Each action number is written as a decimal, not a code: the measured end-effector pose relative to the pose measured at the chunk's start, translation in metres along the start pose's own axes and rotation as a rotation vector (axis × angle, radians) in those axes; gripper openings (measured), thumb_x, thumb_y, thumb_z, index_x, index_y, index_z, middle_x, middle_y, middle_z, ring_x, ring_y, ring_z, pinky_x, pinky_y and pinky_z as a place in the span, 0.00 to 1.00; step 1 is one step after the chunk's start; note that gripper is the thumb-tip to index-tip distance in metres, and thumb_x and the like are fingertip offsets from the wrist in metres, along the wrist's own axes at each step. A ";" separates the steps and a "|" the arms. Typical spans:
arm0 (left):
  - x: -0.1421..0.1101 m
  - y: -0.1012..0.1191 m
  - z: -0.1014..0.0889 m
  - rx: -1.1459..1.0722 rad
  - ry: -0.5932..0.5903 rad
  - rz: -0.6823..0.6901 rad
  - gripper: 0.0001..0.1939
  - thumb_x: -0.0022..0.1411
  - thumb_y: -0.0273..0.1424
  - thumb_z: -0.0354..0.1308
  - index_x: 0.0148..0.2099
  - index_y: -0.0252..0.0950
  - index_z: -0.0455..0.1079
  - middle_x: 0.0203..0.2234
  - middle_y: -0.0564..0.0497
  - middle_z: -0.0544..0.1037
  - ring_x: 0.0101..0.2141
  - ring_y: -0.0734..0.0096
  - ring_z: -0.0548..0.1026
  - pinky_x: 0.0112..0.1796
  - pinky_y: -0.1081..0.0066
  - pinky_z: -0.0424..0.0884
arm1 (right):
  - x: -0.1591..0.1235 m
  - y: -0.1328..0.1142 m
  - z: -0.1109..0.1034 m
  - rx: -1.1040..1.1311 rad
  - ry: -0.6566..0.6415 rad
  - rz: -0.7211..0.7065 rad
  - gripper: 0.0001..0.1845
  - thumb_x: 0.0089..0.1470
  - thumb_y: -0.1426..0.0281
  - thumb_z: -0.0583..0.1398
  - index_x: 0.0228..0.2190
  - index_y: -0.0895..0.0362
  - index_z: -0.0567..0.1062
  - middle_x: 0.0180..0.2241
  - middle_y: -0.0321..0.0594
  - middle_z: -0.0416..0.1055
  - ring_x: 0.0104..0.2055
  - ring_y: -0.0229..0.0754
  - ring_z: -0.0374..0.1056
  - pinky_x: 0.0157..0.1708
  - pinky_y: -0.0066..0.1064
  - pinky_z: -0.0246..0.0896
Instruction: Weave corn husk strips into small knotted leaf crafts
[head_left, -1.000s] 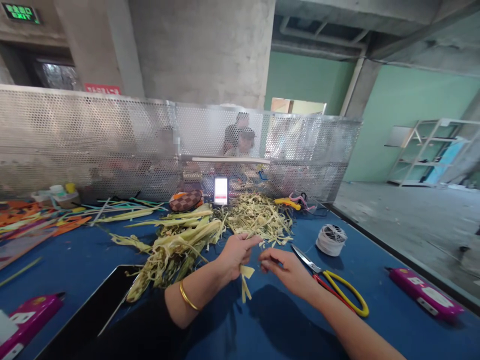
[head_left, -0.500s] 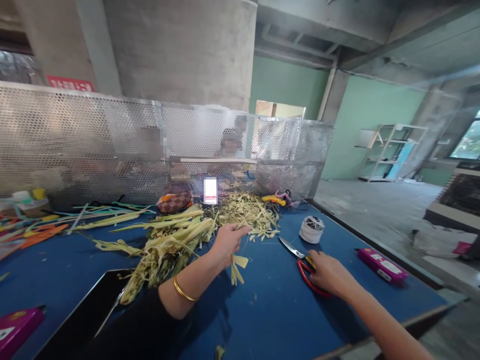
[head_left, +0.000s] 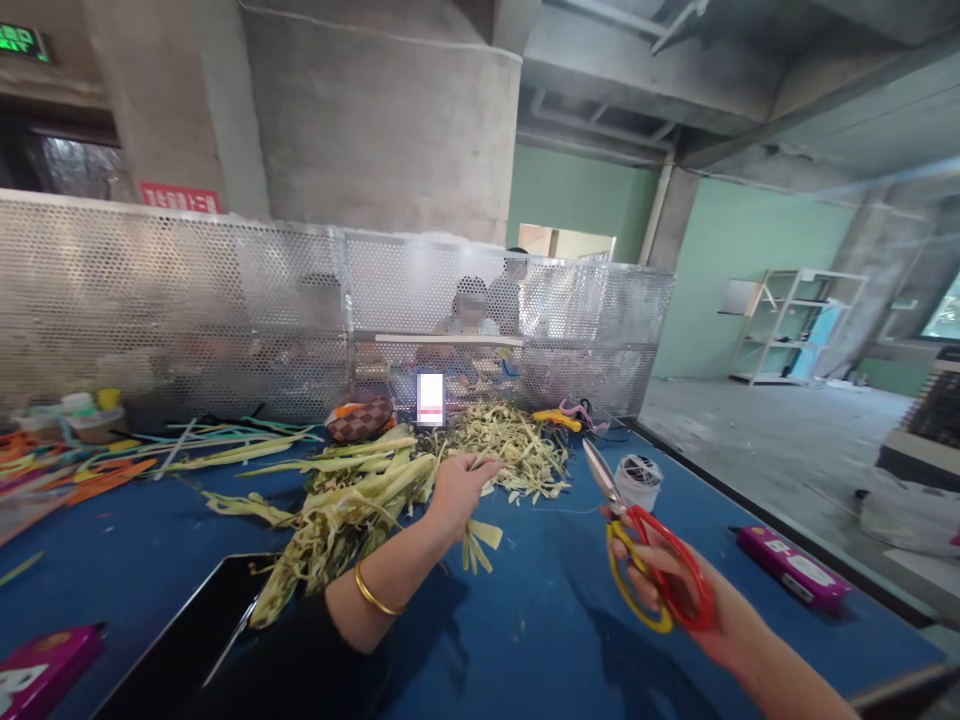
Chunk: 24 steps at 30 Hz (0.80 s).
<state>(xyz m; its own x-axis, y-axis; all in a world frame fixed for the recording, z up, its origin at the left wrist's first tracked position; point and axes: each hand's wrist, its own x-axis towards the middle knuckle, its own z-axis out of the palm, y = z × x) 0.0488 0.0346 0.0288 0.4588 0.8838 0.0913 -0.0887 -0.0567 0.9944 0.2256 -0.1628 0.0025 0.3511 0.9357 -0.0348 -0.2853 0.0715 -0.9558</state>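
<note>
My left hand (head_left: 459,492) pinches a small bundle of pale strips that look like corn husk (head_left: 482,545), their cut ends fanning out below the fingers. In my right hand (head_left: 667,578) is a pair of scissors (head_left: 619,505) with one red and one yellow handle, raised above the table, blades pointing up and away. The blades look nearly closed. Beyond my left hand lies a heap of husk scraps (head_left: 514,440). Longer husks (head_left: 337,500) are piled to its left. A white spool of thread (head_left: 638,482) stands just behind the scissors, with a thin thread running left from it.
A blue table (head_left: 540,640) holds a purple box (head_left: 793,568) on the right and another purple box (head_left: 49,660) at lower left. A black tray (head_left: 187,625) lies near my left forearm. Perforated metal panels (head_left: 225,310) rise behind, with people beyond them.
My right hand has picked the scissors up off the table and turned them upright. My left hand keeps its pinch on the husk strips. The view has tilted slightly up.
</note>
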 end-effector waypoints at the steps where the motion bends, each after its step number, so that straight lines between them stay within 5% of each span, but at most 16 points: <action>1: 0.001 0.000 -0.001 0.013 0.021 0.017 0.15 0.45 0.39 0.63 0.30 0.32 0.71 0.10 0.63 0.53 0.13 0.83 0.47 0.17 0.77 0.44 | 0.008 0.002 0.013 0.106 -0.052 -0.011 0.25 0.41 0.62 0.67 0.42 0.55 0.72 0.26 0.34 0.68 0.18 0.29 0.55 0.17 0.24 0.51; 5: 0.009 -0.002 -0.008 0.032 0.102 0.097 0.13 0.45 0.38 0.62 0.29 0.32 0.73 0.14 0.58 0.64 0.17 0.81 0.57 0.19 0.77 0.52 | 0.050 0.001 0.064 0.325 -0.220 0.086 0.21 0.43 0.57 0.66 0.36 0.57 0.73 0.24 0.35 0.68 0.22 0.33 0.61 0.23 0.26 0.57; 9: 0.021 -0.001 -0.021 0.066 0.205 0.148 0.13 0.44 0.38 0.61 0.28 0.31 0.73 0.16 0.56 0.68 0.20 0.77 0.62 0.21 0.77 0.55 | 0.080 0.001 0.096 0.320 -0.347 0.126 0.22 0.47 0.50 0.61 0.35 0.56 0.72 0.25 0.37 0.68 0.26 0.38 0.65 0.25 0.29 0.61; 15: 0.036 -0.009 -0.034 0.168 0.265 0.204 0.13 0.45 0.38 0.60 0.29 0.32 0.75 0.21 0.54 0.74 0.26 0.71 0.70 0.29 0.74 0.64 | 0.087 0.030 0.095 0.135 -0.353 0.099 0.26 0.48 0.47 0.58 0.38 0.56 0.70 0.22 0.33 0.66 0.18 0.32 0.59 0.19 0.25 0.58; 24: 0.048 -0.036 -0.037 0.349 0.281 0.239 0.15 0.49 0.38 0.56 0.32 0.32 0.76 0.23 0.51 0.77 0.26 0.68 0.72 0.28 0.73 0.66 | 0.075 0.029 0.101 0.289 -0.496 0.300 0.33 0.50 0.42 0.51 0.37 0.59 0.71 0.19 0.34 0.64 0.13 0.31 0.56 0.12 0.24 0.60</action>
<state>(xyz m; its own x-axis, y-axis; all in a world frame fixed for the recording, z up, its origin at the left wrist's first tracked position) 0.0418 0.0960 -0.0048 0.2020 0.9151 0.3490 0.1602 -0.3824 0.9100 0.1538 -0.0557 0.0014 -0.2157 0.9729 -0.0829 -0.5597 -0.1927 -0.8060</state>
